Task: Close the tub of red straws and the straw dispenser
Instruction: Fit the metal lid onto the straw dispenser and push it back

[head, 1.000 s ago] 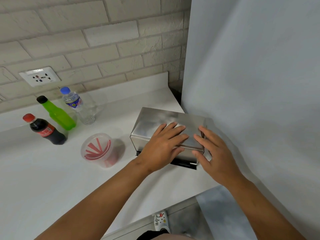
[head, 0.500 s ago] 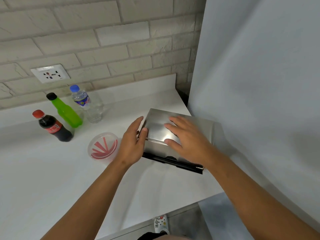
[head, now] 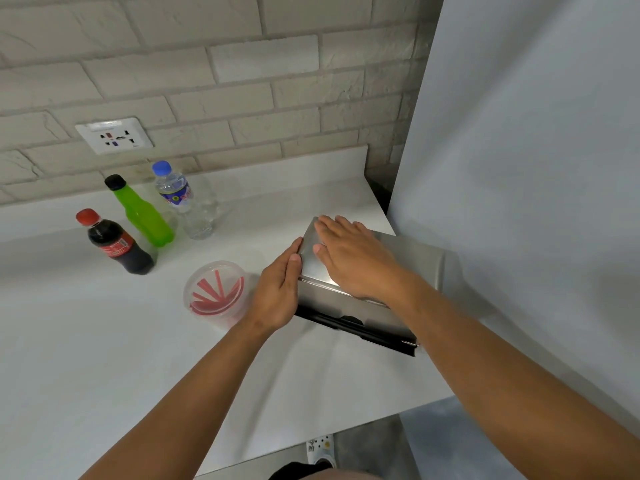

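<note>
A steel straw dispenser (head: 412, 258) lies on the white counter against the grey panel, its lid down flat and a black slot along its front. My right hand (head: 353, 258) rests palm-down on the lid, fingers spread toward the left end. My left hand (head: 280, 289) presses flat against the dispenser's left side, thumb at the lid's edge. Just left of that hand stands the clear round tub of red straws (head: 216, 289), with a clear lid on top and red straws showing through.
Three bottles stand at the back left: a cola bottle (head: 116, 244), a green bottle (head: 143, 213) and a water bottle (head: 187, 202). A wall socket (head: 114, 135) sits on the brick wall. The counter edge (head: 311, 441) runs in front; a grey panel (head: 519, 168) walls the right.
My left hand slid off the dispenser's lid to its left side. My right hand moved from the front right corner across the lid toward the left end. The view shifted left.
</note>
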`<action>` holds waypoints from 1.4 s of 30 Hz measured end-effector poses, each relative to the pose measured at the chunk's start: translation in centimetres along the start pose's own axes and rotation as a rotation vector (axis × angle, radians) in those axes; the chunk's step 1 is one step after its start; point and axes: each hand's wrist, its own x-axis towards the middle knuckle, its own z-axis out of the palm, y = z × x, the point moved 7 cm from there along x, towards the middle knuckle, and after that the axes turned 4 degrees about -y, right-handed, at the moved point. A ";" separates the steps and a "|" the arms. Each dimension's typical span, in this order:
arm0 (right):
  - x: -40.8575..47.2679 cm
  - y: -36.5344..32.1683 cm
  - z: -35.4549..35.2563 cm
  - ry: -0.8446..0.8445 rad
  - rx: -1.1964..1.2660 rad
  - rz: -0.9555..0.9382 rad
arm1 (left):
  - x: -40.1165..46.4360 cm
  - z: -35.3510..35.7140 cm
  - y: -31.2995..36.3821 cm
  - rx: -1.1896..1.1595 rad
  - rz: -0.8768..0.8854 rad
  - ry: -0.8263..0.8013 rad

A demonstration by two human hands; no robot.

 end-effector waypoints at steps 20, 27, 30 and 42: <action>-10.2 7.1 -0.9 0.289 0.113 0.342 | 3.5 5.8 8.2 1.030 0.481 -0.310; -10.5 7.3 -0.8 0.356 0.205 0.330 | 3.3 5.4 8.4 0.969 0.457 -0.298; -11.1 7.5 -0.1 0.367 0.268 0.389 | 3.3 4.3 7.9 0.874 0.326 -0.236; -13.6 5.8 2.5 0.379 0.366 0.409 | 0.3 2.4 6.2 0.721 0.145 -0.057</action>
